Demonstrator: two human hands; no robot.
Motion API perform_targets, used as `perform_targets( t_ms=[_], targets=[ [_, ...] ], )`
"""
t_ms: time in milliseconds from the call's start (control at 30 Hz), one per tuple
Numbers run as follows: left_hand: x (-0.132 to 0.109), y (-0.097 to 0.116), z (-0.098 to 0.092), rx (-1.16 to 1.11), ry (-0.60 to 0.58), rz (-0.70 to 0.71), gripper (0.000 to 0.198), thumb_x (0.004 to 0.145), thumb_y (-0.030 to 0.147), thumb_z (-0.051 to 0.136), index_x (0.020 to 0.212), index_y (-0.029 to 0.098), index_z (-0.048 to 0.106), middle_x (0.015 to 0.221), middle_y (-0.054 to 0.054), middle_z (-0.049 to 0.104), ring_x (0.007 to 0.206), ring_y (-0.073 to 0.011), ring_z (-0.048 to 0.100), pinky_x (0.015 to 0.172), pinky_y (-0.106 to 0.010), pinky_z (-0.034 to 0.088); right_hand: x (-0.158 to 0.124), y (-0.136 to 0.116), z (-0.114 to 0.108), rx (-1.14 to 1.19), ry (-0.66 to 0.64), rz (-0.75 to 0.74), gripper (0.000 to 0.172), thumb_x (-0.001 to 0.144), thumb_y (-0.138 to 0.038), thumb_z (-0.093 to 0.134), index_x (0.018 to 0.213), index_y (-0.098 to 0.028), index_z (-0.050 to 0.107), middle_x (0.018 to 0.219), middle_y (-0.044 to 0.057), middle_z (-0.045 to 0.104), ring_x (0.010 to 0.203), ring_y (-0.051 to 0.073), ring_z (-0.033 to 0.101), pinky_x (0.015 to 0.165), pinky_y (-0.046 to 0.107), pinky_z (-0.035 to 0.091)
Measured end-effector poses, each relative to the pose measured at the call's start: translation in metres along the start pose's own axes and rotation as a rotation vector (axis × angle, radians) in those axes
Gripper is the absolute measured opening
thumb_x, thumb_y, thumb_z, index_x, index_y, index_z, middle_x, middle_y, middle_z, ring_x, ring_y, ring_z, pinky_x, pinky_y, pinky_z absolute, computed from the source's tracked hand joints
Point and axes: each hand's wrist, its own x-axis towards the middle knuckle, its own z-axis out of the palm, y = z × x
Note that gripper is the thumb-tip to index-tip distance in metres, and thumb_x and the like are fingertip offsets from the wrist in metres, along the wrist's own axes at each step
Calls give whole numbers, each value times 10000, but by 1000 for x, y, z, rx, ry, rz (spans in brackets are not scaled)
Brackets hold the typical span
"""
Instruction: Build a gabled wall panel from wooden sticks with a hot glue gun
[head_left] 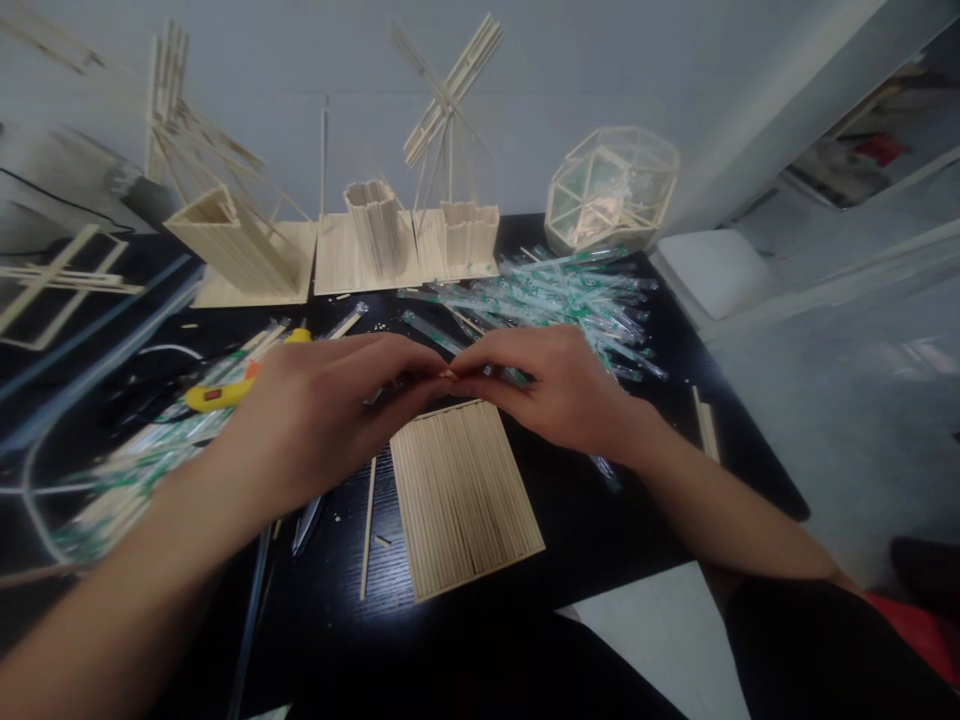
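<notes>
My left hand [322, 415] and my right hand [551, 385] meet fingertip to fingertip over the black table [615, 520]. Both are closed in a pinch on a thin wooden stick [448, 375], of which only a small bit shows between the fingers. Just below the hands lies a flat panel of glued sticks [461, 495]. A loose stick [367, 530] lies to the left of the panel.
A pile of sticks in clear green wrappers [570, 295] lies behind my right hand. A yellow glue gun [225, 390] sits left, among more wrappers [127, 480]. Stick models stand at the back: a windmill [446, 130], boxes [240, 245] and a wire polyhedron [611, 190].
</notes>
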Motion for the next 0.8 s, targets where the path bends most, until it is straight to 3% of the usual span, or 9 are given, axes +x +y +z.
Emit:
perform_targets(
  t_ms=[800],
  targets=[
    [-2,-2,1,19,15,-25,77,981,344,700,1000,285,746,838,50,795,636,-106,712,567,-216,486,0,-1,1,-1,-7,5,44,978,-199,716,962,-189,755,902,1,808,801,139,732,751,250,514]
  ],
)
